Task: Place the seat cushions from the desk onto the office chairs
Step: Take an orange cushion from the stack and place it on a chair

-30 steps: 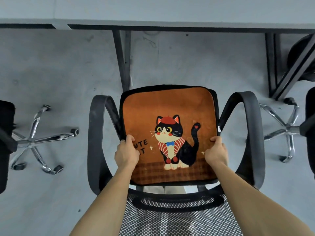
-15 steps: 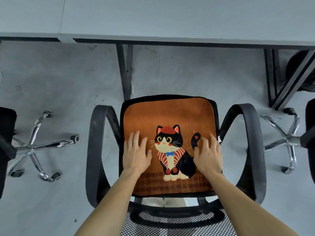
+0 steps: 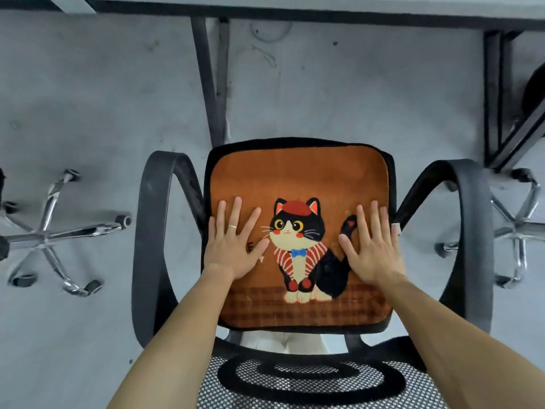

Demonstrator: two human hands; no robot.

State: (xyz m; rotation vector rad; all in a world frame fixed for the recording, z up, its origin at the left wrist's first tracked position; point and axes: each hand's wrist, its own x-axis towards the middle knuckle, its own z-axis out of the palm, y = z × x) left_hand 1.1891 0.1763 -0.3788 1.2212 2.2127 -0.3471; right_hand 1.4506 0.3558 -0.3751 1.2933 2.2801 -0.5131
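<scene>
Orange cat-print seat cushion lies on the office chair, both hands flat on it.

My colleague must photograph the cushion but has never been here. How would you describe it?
In front of the grey desk stands a black mesh-backed office chair. On its seat lies the cushion, the left hand and right hand flat on it. It alone is orange-brown, printed with a cat in a red beret.
</scene>
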